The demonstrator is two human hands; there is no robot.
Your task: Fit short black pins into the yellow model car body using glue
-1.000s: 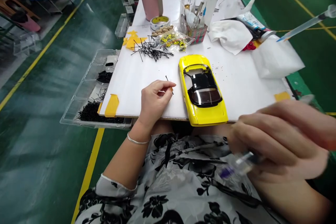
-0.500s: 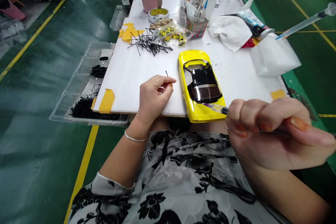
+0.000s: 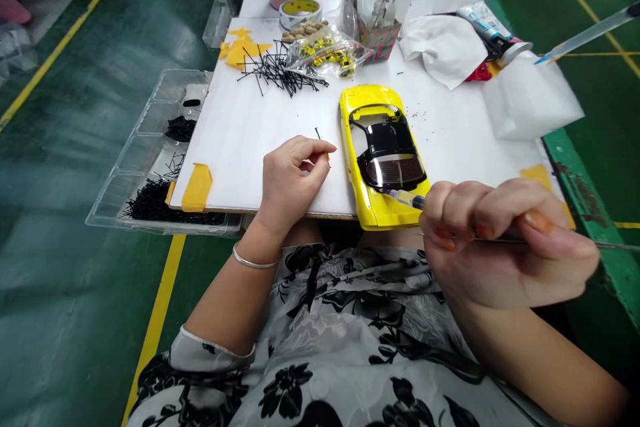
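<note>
My left hand is closed in a pinch on a thin black stick, whose upper end pokes out above the fingertips. Just to its right lies a yellow toy car body with a black roof and dark rear window, at the table's front edge. My right hand, raised and closed, holds a slim clear-barrelled tool with a purplish tip. In the view, that tip overlaps the car below its rear window; contact I cannot tell. A thin metal rod also runs through the right fist.
Black sticks and a bag of yellow-black parts lie further back, near a tape roll and a tool holder. A white cloth and a syringe are at right. A divided clear tray sits beside the table's left edge.
My right hand with the clear-barrelled tool has shifted left and slightly up. The left hand keeps its pinch on the stick. The whole view has tilted slightly.
</note>
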